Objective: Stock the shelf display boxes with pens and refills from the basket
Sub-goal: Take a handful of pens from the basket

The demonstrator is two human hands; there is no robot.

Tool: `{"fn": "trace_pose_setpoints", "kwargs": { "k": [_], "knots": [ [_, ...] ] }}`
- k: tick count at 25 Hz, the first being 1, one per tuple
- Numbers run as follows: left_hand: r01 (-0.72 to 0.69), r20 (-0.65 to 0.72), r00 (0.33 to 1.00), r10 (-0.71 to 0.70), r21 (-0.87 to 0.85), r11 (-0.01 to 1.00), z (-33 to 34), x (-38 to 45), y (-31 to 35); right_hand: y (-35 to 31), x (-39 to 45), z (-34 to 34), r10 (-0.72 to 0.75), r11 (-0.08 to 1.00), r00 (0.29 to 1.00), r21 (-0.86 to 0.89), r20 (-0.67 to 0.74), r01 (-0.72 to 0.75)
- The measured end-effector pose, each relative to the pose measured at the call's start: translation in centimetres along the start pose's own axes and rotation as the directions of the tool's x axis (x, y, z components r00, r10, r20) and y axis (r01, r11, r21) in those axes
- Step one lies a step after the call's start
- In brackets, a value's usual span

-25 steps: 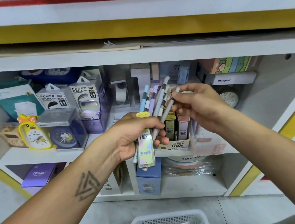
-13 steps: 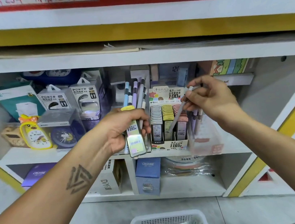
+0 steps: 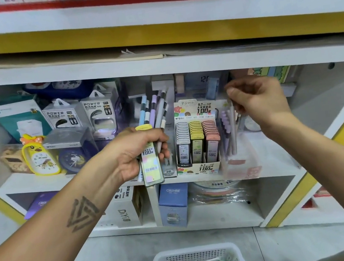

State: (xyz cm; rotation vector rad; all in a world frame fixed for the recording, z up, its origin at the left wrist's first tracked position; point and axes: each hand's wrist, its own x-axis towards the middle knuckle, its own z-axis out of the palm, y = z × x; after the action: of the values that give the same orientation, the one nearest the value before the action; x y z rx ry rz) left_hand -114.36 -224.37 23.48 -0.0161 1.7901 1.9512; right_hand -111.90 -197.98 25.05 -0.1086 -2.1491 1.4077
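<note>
My left hand (image 3: 135, 152) grips a bunch of pastel pens (image 3: 155, 110) that stick up from the fist, plus a flat yellow refill case (image 3: 150, 166) hanging below it. To the right, my right hand (image 3: 259, 98) pinches the top of one grey pen (image 3: 233, 130) that stands upright in a clear display box (image 3: 241, 165) among purple pens (image 3: 226, 136). Between my hands a cardboard display box (image 3: 200, 167) holds rows of grey, yellow and pink refill cases. The white basket (image 3: 197, 257) with more pens and refills sits on the floor below.
The shelf (image 3: 41, 184) holds power bank boxes (image 3: 63, 115), a yellow duck clock (image 3: 40, 157) and a dark clock at left. Below it stand a blue box (image 3: 173, 203), a white DIY box (image 3: 126, 207) and wrapped goods. A shelf board runs close above my hands.
My right hand drew one pen from the bunch, carried it right and stood it upright in the clear box. My left hand drifted left and down with the bunch.
</note>
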Motion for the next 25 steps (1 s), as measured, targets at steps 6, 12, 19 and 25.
{"fn": "trace_pose_setpoints", "kwargs": {
  "k": [6,12,19,25],
  "knots": [
    [0.009,0.086,0.996,-0.009,-0.004,1.000,4.8,1.2,-0.4,1.9,-0.1,-4.3,-0.077,0.949,0.994,-0.313,-0.076,0.050],
    [0.023,0.141,0.990,-0.021,-0.010,1.000,7.8,2.5,-1.3,4.2,-0.2,-5.8,-0.077,0.885,0.997,-0.461,-0.003,0.067],
    [0.013,0.189,0.982,-0.015,0.007,1.000,8.7,3.4,-1.7,5.6,-0.3,-4.6,-0.112,0.870,0.988,-0.470,0.109,0.151],
    [-0.003,0.242,0.970,-0.003,0.027,1.000,8.7,3.1,-2.0,6.3,0.2,-4.3,-0.153,0.841,0.981,-0.505,0.123,0.194]
  ]
}}
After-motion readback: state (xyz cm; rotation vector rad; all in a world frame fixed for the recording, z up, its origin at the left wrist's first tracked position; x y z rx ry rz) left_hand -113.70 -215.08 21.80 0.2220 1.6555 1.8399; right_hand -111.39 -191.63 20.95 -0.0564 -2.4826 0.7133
